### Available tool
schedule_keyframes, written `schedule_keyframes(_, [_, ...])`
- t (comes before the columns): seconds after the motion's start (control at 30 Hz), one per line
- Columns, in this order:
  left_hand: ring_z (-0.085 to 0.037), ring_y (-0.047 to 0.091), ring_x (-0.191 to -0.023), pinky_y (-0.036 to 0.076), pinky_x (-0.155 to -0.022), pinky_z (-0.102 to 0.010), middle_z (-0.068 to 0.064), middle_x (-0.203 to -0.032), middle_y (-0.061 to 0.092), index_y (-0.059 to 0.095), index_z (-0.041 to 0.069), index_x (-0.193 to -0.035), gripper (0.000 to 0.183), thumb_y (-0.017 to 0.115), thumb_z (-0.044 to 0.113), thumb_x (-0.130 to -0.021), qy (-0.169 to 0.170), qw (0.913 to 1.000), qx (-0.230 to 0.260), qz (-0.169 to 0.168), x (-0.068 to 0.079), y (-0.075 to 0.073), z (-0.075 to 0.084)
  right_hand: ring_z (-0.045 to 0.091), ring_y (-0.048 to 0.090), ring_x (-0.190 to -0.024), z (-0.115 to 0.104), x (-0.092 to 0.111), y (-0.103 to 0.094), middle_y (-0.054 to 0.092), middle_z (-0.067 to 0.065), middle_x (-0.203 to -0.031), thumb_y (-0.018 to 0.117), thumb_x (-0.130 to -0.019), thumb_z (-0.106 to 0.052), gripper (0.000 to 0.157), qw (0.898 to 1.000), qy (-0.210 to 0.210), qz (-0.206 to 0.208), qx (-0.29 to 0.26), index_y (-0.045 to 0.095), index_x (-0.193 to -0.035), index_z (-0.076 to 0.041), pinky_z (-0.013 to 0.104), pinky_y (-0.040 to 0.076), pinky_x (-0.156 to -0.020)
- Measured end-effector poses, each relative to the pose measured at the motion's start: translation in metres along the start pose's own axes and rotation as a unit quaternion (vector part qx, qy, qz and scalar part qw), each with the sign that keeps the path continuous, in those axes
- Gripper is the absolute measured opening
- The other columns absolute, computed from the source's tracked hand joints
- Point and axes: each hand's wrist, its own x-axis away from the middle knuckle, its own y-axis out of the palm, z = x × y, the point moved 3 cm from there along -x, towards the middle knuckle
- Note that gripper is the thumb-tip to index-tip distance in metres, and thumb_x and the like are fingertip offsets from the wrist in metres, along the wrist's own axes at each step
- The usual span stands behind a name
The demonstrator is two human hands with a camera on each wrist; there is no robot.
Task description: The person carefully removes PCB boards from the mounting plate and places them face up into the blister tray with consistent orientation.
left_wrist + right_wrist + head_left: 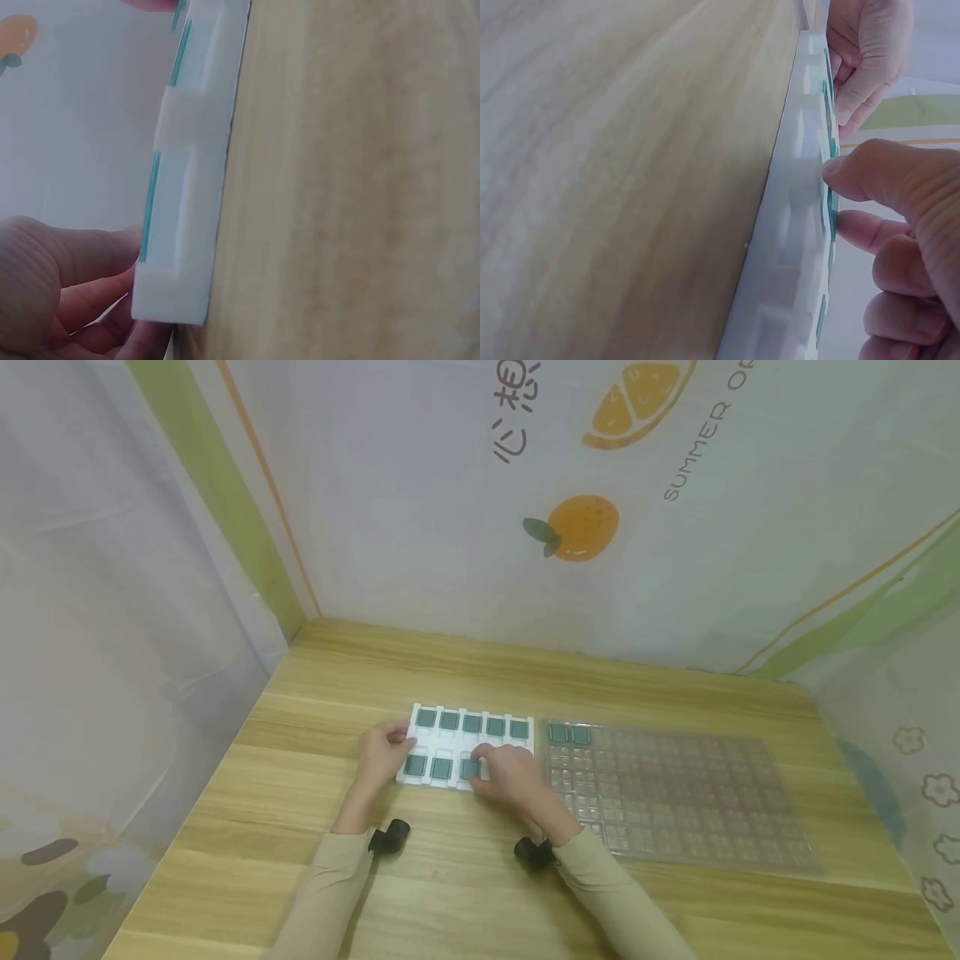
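A white tray [442,743] lies on the table with two rows of thin green square boards [472,722]. My left hand [382,752] grips the tray's left end; in the left wrist view its thumb [112,251] lies at the near corner, the other fingers around the end. Over the tray's front row, my right hand [513,774] pinches a green square board [469,769] by its edges between thumb and index finger. In the right wrist view that board [831,206] appears edge-on, at the tray's top. Whatever lies under the right palm is hidden.
Right of the white tray lies a large clear plastic tray [675,793] with many small compartments; two green boards [570,734] sit in its far left corner. The wooden table [450,893] meets a printed curtain [420,527] at the back.
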Motion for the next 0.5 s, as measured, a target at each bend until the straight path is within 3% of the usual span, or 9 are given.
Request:
schedule_keyframes(0.23, [-0.037,0.063,-0.09,0.055,-0.079,-0.04,-0.028,-0.097,0.064,0.062,-0.013,-0.109,0.03,0.066,-0.005,-0.08,-0.004,1.0,0.004,-0.001,-0.0005,0.0004,-0.0012,0.01,0.045,-0.052,0.0033,-0.0002,-0.0026,0.062,0.001,-0.067,0.072,-0.079,-0.026,0.03,1.0,-0.001,-0.004,0.002,0.066,-0.103,-0.009,0.021,0.036,-0.044])
schedule_keyframes(0.5, [-0.037,0.063,-0.089,0.056,-0.078,-0.04,-0.029,-0.097,0.064,0.061,-0.013,-0.109,0.03,0.066,-0.006,-0.08,0.001,1.0,0.003,-0.004,-0.0004,0.0,-0.0005,0.009,0.038,-0.047,0.0083,0.0019,-0.0082,0.05,-0.004,-0.055,0.072,-0.077,-0.025,0.03,1.0,-0.006,0.008,0.008,0.066,-0.101,-0.008,0.021,0.031,-0.042])
